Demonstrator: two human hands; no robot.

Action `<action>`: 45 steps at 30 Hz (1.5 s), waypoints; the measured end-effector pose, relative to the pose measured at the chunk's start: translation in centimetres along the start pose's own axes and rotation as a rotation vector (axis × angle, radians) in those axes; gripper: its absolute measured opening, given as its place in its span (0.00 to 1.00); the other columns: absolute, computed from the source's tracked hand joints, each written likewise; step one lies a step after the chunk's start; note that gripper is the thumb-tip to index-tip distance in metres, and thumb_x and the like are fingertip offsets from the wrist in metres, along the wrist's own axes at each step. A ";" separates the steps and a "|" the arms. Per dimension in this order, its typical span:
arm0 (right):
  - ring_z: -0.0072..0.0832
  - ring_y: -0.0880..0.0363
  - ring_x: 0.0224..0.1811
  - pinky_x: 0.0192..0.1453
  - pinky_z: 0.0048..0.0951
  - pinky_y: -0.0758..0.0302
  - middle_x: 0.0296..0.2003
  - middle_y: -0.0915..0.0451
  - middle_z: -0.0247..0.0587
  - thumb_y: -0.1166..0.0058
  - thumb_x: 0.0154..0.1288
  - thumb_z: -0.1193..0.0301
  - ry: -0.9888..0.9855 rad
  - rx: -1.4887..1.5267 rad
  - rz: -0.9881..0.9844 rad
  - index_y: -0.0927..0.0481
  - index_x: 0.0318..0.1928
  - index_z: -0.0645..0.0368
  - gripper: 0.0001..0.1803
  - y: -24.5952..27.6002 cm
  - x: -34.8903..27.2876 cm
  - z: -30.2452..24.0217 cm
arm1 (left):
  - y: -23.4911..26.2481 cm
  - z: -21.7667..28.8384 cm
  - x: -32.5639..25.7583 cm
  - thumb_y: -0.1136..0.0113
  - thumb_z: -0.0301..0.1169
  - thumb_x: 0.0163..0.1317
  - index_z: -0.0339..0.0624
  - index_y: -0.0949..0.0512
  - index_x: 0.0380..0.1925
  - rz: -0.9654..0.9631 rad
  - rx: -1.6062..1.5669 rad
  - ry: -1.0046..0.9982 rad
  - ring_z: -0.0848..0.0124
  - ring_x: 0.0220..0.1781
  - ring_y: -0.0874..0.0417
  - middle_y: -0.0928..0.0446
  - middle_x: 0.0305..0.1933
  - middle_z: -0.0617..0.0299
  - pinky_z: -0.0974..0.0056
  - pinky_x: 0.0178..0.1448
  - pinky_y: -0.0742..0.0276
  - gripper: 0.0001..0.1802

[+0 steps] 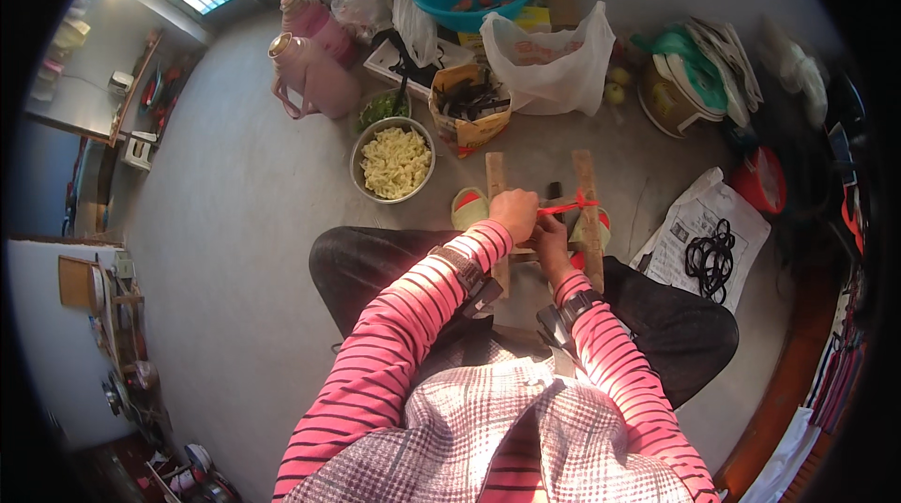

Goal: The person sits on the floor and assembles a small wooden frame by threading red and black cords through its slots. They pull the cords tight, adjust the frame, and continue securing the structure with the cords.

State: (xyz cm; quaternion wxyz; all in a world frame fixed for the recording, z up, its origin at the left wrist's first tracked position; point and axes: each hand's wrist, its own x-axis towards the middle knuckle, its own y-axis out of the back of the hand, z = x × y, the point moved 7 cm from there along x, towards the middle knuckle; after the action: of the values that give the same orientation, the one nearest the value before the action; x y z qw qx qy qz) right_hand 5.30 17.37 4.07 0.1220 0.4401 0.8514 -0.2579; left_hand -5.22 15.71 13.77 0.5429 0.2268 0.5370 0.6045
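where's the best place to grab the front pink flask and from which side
Probably by the looped handle on the picture-left side of the front pink flask, coming in from that side with the fingers through the loop. The handle stands out from the rounded body over bare floor, while the other flask crowds it from behind.

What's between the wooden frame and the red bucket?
Looking at the head view, from frame to bucket: some floor, then a white sheet with looped black cord on it.

Left hand (513,215) just beside right hand (552,244), fingers (528,206) curled.
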 end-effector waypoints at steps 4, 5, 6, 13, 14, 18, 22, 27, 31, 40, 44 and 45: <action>0.29 0.16 0.34 0.35 0.30 0.16 0.37 0.17 0.40 0.50 0.68 0.78 -0.071 -0.097 -0.091 0.20 0.44 0.67 0.08 -0.6 0.8 1.7 | 0.1 0.1 0.3 0.36 0.30 0.51 0.41 0.16 0.33 -0.039 0.029 -0.029 0.51 0.41 0.13 0.16 0.35 0.47 0.54 0.44 0.17 0.10; 0.30 0.16 0.35 0.37 0.31 0.16 0.39 0.17 0.40 0.50 0.69 0.78 -0.093 -0.152 -0.076 0.20 0.45 0.67 0.09 -0.4 0.9 2.1 | 0.1 0.1 0.3 0.35 0.31 0.50 0.41 0.16 0.34 -0.057 0.029 -0.026 0.51 0.41 0.14 0.16 0.35 0.47 0.53 0.44 0.17 0.11; 0.29 0.16 0.32 0.34 0.30 0.17 0.37 0.17 0.40 0.48 0.67 0.78 -0.020 -0.092 -0.059 0.20 0.44 0.67 0.08 -0.4 1.0 1.8 | 0.2 0.3 0.3 0.34 0.31 0.49 0.41 0.16 0.34 -0.067 0.043 -0.036 0.51 0.42 0.14 0.16 0.35 0.48 0.54 0.44 0.17 0.11; 0.27 0.17 0.27 0.28 0.27 0.20 0.31 0.16 0.41 0.44 0.63 0.78 0.043 -0.061 0.008 0.18 0.40 0.68 0.06 0.3 1.0 1.1 | 0.4 1.3 0.5 0.36 0.32 0.51 0.42 0.15 0.35 -0.177 0.134 -0.061 0.55 0.43 0.13 0.15 0.38 0.50 0.56 0.46 0.17 0.11; 0.27 0.17 0.27 0.28 0.27 0.20 0.31 0.16 0.41 0.44 0.63 0.78 0.045 -0.067 0.004 0.18 0.40 0.68 0.07 0.4 0.9 0.9 | 0.3 1.3 0.5 0.38 0.33 0.54 0.42 0.15 0.36 -0.194 0.153 -0.069 0.56 0.43 0.13 0.15 0.39 0.51 0.57 0.46 0.17 0.11; 0.26 0.19 0.25 0.27 0.27 0.20 0.30 0.17 0.40 0.47 0.65 0.77 -0.055 -0.130 -0.023 0.20 0.43 0.66 0.08 -0.2 0.9 0.5 | 0.0 1.1 0.9 0.37 0.32 0.53 0.41 0.15 0.35 -0.174 0.113 -0.059 0.54 0.43 0.13 0.15 0.38 0.50 0.56 0.46 0.17 0.11; 0.23 0.23 0.23 0.26 0.27 0.21 0.29 0.20 0.37 0.52 0.68 0.77 -0.153 -0.186 -0.007 0.22 0.43 0.64 0.07 -0.9 0.2 0.9 | -0.7 -0.4 0.8 0.37 0.30 0.53 0.40 0.17 0.35 -0.185 0.062 -0.073 0.51 0.43 0.14 0.16 0.37 0.48 0.54 0.46 0.18 0.10; 0.23 0.24 0.26 0.26 0.30 0.24 0.26 0.22 0.35 0.52 0.70 0.74 -0.166 -0.193 0.014 0.23 0.40 0.62 0.06 -1.1 -0.1 1.7 | 0.0 -2.5 0.5 0.40 0.27 0.53 0.41 0.21 0.36 -0.120 -0.097 -0.154 0.47 0.41 0.17 0.18 0.33 0.47 0.50 0.44 0.22 0.09; 0.27 0.24 0.25 0.27 0.32 0.27 0.25 0.22 0.38 0.49 0.68 0.74 0.060 -0.495 0.021 0.21 0.39 0.65 0.07 -1.1 0.2 0.6 | 0.3 -2.7 -0.5 0.44 0.25 0.53 0.42 0.23 0.36 -0.030 -0.023 -0.226 0.47 0.40 0.18 0.18 0.33 0.48 0.50 0.43 0.23 0.09; 0.22 0.29 0.19 0.18 0.27 0.34 0.23 0.25 0.34 0.47 0.68 0.70 -0.254 -0.226 -0.023 0.23 0.33 0.61 0.08 -2.1 -0.9 0.2 | 0.7 -3.8 -0.4 0.43 0.26 0.52 0.41 0.23 0.32 0.070 -0.292 -0.232 0.50 0.38 0.18 0.19 0.30 0.51 0.53 0.41 0.23 0.07; 0.20 0.28 0.20 0.16 0.23 0.34 0.24 0.24 0.32 0.46 0.68 0.69 -0.244 -0.167 -0.049 0.22 0.34 0.60 0.08 -2.7 -1.2 -0.7 | 0.6 -3.9 -0.2 0.42 0.26 0.51 0.41 0.23 0.31 0.053 -0.300 -0.222 0.51 0.36 0.18 0.20 0.29 0.52 0.55 0.40 0.23 0.06; 0.20 0.28 0.20 0.16 0.23 0.34 0.25 0.23 0.33 0.46 0.68 0.69 -0.239 -0.162 -0.050 0.21 0.33 0.60 0.08 -2.8 -1.2 -0.8 | 0.6 -3.9 -0.2 0.41 0.26 0.51 0.41 0.23 0.31 0.057 -0.296 -0.228 0.52 0.36 0.18 0.20 0.29 0.52 0.55 0.39 0.23 0.06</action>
State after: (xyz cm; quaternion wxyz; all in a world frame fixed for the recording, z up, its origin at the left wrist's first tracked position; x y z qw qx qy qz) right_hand 3.76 15.67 6.22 0.2512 0.3738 0.8596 -0.2415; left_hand -8.78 14.09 13.13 0.6104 0.2266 0.3706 0.6623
